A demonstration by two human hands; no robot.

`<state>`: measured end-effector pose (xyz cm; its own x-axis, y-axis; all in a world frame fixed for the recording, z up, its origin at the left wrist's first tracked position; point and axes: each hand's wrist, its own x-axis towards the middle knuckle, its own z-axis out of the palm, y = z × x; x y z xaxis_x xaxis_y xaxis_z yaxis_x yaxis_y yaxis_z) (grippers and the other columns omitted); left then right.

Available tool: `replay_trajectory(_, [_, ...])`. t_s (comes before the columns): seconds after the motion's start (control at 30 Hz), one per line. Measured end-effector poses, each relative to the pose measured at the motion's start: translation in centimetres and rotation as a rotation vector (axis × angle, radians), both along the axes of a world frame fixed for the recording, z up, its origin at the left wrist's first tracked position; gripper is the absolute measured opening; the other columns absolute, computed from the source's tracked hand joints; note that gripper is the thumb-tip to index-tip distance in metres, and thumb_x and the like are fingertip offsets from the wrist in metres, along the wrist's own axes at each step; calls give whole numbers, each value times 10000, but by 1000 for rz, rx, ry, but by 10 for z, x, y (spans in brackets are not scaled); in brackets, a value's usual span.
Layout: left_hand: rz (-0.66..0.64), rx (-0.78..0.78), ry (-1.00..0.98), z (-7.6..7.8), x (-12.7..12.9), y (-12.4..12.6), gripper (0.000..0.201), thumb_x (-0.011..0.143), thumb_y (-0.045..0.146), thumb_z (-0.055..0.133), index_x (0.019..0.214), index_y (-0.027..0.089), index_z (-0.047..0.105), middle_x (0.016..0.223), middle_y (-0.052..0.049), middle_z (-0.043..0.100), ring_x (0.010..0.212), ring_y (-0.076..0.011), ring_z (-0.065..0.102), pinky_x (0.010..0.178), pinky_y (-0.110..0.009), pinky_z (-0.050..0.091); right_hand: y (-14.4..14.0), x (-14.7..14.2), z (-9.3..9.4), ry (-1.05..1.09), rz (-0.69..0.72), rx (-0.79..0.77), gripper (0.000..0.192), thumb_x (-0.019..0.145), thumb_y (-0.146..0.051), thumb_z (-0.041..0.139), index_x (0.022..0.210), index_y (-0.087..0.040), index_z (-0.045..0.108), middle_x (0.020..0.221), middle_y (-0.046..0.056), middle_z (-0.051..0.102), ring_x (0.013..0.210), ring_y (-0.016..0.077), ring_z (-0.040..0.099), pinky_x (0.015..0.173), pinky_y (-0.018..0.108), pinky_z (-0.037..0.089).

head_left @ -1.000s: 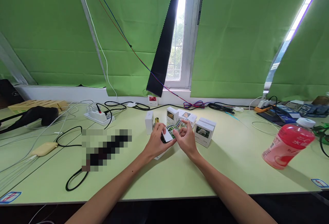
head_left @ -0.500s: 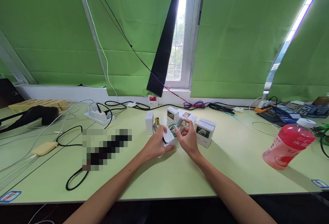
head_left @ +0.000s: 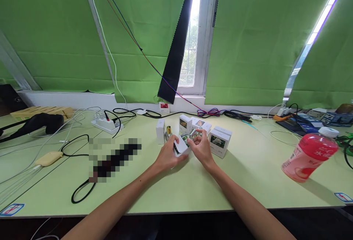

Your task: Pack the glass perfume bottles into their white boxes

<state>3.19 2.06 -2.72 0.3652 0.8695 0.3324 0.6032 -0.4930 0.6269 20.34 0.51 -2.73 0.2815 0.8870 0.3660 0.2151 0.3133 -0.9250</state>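
Observation:
My left hand (head_left: 167, 156) grips a small white box (head_left: 182, 146) with a green flower picture, its flap open, just above the pale green table (head_left: 248, 181). My right hand (head_left: 202, 149) pinches a small glass bottle (head_left: 195, 134) at the box's open end. Behind the hands stand several similar white boxes: one at the left (head_left: 160, 130), one with a yellow picture (head_left: 185, 123), one lying flat (head_left: 201, 124), and one with a white flower (head_left: 218, 143). A gold-capped bottle (head_left: 168, 131) stands between the left box and my hands.
A pink drink bottle (head_left: 309, 154) lies tilted at the right. A white power strip (head_left: 107, 124), black and white cables (head_left: 78, 148), a yellow case (head_left: 49, 158) and a black object (head_left: 35, 122) are on the left. Cables and electronics (head_left: 303, 120) run along the green-curtained back edge.
The box in my left hand has dropped slightly and tilted toward the table. My right hand's fingers shifted on the glass bottle and stay at the box's open end.

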Motion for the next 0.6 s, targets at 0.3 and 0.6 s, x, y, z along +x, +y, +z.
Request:
replay_trajectory(0.3, [-13, -26, 19, 3, 1, -1, 504, 668, 437, 773, 953, 256, 398, 762, 60, 543, 641, -143, 473, 605, -260, 336, 4, 3, -1, -25, -56, -76, 429, 757, -427, 672, 1079, -227, 470, 622, -14, 665, 618, 263, 682, 598, 345, 491])
replay_trajectory(0.6, [-27, -22, 59, 7, 0, -3, 500, 668, 428, 769, 957, 249, 402, 851, 30, 577, 658, -141, 472, 600, -267, 331, 6, 6, -3, -48, -85, -94, 362, 766, -457, 673, 970, -248, 459, 617, -1, 678, 615, 275, 683, 590, 356, 476])
